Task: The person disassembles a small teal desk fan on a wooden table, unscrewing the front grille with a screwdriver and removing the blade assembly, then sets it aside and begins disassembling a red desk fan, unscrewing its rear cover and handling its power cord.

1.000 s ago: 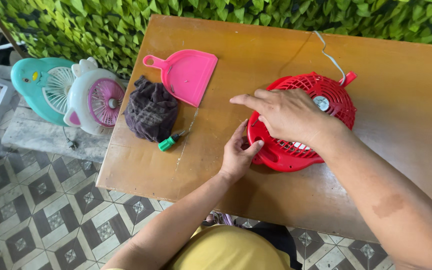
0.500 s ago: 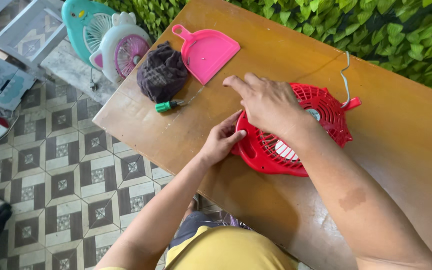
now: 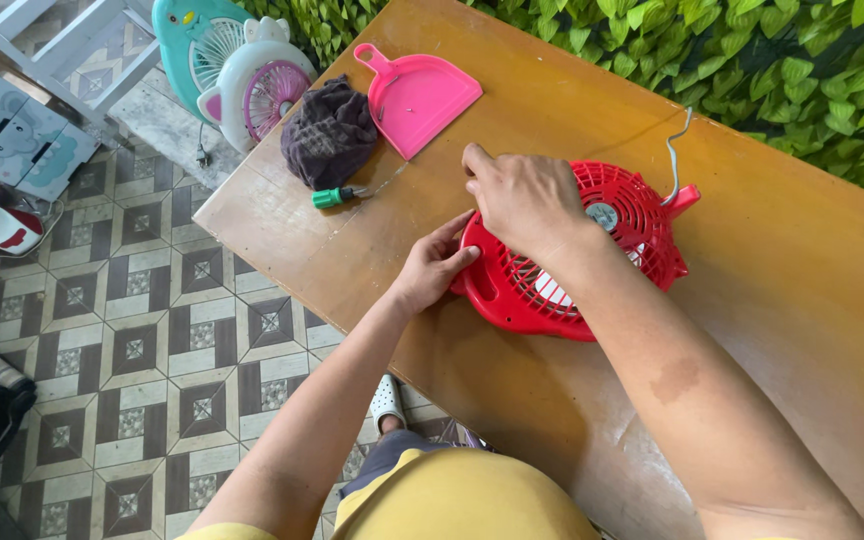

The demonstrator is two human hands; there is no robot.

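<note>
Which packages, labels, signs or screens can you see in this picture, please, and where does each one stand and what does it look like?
Flat boxes: on the floor at upper left, beside a white frame; pale grey-blue with a cartoon elephant picture.
Round label: at the hub of the red fan lying on the wooden table; small, silver-grey, partly hidden by the right hand.
No signs or screens show.

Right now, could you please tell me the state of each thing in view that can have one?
Red fan: lying flat on the wooden table, grille up, cord attached.
Left hand: gripping the fan's rim.
Right hand: resting on the grille.
Pink dustpan: lying flat, nearly empty.
Dark cloth: bunched up.
Green-handled tool: lying on its side.
Two small fans: upright on the floor.
</note>
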